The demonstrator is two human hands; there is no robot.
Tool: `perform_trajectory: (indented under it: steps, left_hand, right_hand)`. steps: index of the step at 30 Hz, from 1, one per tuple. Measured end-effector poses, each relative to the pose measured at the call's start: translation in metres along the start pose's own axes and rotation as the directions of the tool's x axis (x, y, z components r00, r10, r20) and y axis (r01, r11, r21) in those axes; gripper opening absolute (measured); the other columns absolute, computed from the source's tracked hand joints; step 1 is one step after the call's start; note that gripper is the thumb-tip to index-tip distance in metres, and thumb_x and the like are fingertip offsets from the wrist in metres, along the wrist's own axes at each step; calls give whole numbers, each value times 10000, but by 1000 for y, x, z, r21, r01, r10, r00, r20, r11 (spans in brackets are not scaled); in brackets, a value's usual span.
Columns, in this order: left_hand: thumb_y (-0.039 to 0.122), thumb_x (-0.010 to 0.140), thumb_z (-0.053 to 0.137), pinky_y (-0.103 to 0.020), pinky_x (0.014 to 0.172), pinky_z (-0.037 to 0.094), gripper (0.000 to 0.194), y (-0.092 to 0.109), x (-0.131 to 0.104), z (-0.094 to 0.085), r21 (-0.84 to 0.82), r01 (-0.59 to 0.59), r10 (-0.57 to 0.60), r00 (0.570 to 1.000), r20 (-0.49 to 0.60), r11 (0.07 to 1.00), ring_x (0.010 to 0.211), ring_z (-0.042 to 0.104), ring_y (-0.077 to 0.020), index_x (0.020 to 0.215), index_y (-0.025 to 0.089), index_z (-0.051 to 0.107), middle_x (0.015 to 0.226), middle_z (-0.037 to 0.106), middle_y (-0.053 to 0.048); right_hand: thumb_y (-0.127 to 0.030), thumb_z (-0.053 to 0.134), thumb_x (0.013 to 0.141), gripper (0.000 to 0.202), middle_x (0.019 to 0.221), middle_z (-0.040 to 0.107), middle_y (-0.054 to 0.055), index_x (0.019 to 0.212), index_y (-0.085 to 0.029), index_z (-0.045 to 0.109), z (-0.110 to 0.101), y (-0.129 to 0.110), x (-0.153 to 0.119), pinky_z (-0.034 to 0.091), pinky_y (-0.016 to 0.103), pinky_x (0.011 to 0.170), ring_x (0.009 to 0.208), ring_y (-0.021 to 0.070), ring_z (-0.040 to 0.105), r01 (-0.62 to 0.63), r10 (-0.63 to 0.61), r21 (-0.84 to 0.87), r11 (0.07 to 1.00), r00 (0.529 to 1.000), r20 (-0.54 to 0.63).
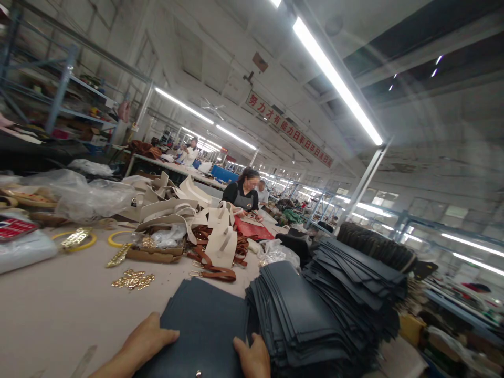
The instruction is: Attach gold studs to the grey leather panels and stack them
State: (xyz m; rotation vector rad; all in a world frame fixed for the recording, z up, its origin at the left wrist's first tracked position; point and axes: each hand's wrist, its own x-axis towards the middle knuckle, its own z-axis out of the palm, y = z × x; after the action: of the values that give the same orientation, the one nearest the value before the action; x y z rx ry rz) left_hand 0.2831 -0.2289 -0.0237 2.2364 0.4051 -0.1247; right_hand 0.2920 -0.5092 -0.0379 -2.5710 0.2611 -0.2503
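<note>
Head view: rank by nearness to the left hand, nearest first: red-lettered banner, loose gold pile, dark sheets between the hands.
1. Dark sheets, touching the left hand.
2. Loose gold pile, beyond it on the table.
3. Red-lettered banner, high up in the background.

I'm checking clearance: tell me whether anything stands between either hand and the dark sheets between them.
Nothing visible does: the left hand and right hand touch the dark sheets at opposite sides. The neighbouring stack lies beside the right hand, not in between.

Dk sheets (pixel 205 315): smooth, leather-like (w/ slight sheen); chain pile (pixel 133 280): shiny gold-col. metal; bag (pixel 96 195): glossy, crinkled plastic.
</note>
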Motion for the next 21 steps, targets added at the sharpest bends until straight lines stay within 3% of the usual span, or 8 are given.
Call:
perform_trajectory:
  steps: [4,9,11,16,21]
  left_hand:
    - [311,682,566,-332,746,544,312,4,-4,1,-8,-8,8,1000,23,1000,905,720,-302,941,141,597,952,748,-163]
    - [262,712,563,-468,952,441,354,11,-16,0,116,-106,112,993,-41,988,1091,625,-401,1019,106,640,1104,675,-241]
    - [250,724,576,-479,948,439,350,13,-17,-1,134,-104,110,993,-39,986,1093,618,-416,1020,80,654,1102,663,-262]
    - [208,780,636,-390,847,506,273,17,-15,-2,54,-40,40,999,18,998,978,674,-302,1026,89,641,1029,700,-164]
    - [294,883,668,-422,863,533,247,15,-18,2,-74,65,-59,995,77,995,954,649,-210,1084,158,620,1067,670,-51]
  right_hand:
    - [-316,618,810,368,1048,720,255,1018,-30,721,9,1,0,530,383,871,1045,359,686,-31,32,-23,999,999,39]
    - [-270,586,840,241,1002,731,227,953,-114,731,15,-5,-9,540,394,843,980,347,708,-18,16,-185,983,1000,-16]
    - [-256,589,840,241,1006,729,231,963,-103,728,12,-10,-9,534,391,855,992,345,704,-27,25,-196,980,1000,-13]
    - [-280,637,794,312,1074,723,222,1007,-74,734,-1,-21,-5,514,353,893,1082,337,672,-113,113,-8,994,990,81]
    - [-354,683,730,539,1135,695,250,1128,9,681,2,-23,2,502,347,926,1113,348,655,-160,136,121,980,973,185]
